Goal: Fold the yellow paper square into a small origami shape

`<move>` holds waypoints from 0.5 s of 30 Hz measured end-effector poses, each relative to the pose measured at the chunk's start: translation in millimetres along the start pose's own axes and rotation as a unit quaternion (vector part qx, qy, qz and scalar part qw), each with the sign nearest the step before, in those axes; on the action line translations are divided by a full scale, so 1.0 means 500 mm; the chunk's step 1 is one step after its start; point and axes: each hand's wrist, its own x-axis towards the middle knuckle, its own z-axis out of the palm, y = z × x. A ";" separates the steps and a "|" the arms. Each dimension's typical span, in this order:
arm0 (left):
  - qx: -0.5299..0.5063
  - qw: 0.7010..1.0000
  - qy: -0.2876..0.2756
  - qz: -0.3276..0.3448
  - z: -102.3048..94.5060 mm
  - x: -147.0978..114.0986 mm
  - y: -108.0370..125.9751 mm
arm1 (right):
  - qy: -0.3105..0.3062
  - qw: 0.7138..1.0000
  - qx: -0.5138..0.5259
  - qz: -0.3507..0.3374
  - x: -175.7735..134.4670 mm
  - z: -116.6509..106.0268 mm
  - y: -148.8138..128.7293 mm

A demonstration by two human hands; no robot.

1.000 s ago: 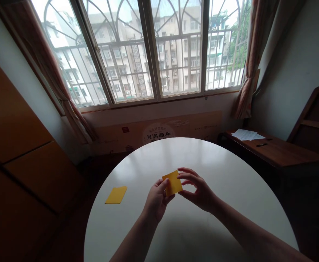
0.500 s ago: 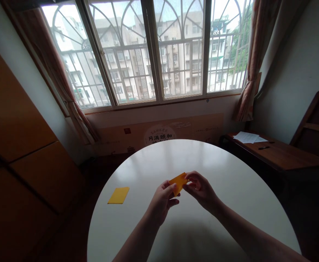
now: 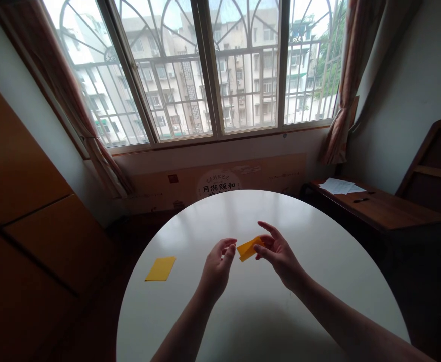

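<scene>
A folded orange-yellow piece of paper (image 3: pixel 248 248) is held above the round white table, pinched between the thumb and lower fingers of my right hand (image 3: pixel 280 254). The index finger of that hand points up, off the paper. Just left of the paper's free end is my left hand (image 3: pixel 217 266), its fingers curved and the thumb slightly apart from them, with nothing visible in its grasp. A flat stack of yellow square paper (image 3: pixel 160 269) lies on the table to the left of both hands.
The white round table (image 3: pixel 190 322) spans the lower middle. Beyond it stand a printed panel (image 3: pixel 258 176) and a barred window (image 3: pixel 182 100). At right, a brown wooden desk (image 3: pixel 389 211) bears white sheets (image 3: pixel 341 186) and a dark pen (image 3: pixel 361 200). Wooden cabinets (image 3: pixel 50 236) are on the left.
My left hand has let go of the folded paper and drawn slightly left. My right hand now holds it alone, with its index finger lifted. The view has shifted slightly.
</scene>
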 end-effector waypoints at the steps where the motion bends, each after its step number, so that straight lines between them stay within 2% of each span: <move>1: 0.032 0.999 0.001 0.024 -0.003 -0.001 0.002 | -0.003 1.000 -0.005 -0.004 0.000 0.000 0.001; 3: 0.069 0.996 -0.004 0.050 -0.004 -0.004 0.007 | -0.019 1.000 -0.018 -0.014 -0.001 0.001 0.005; 7: 0.076 0.995 -0.017 0.062 0.006 -0.010 0.010 | -0.042 0.997 -0.050 -0.040 -0.005 0.005 0.012; 12: 0.089 0.995 -0.031 0.035 0.015 -0.009 0.007 | -0.050 0.996 -0.058 -0.044 -0.009 0.011 0.007; 15: 0.033 0.999 -0.039 0.006 0.020 -0.011 0.007 | -0.040 0.998 -0.038 -0.027 -0.009 0.012 0.002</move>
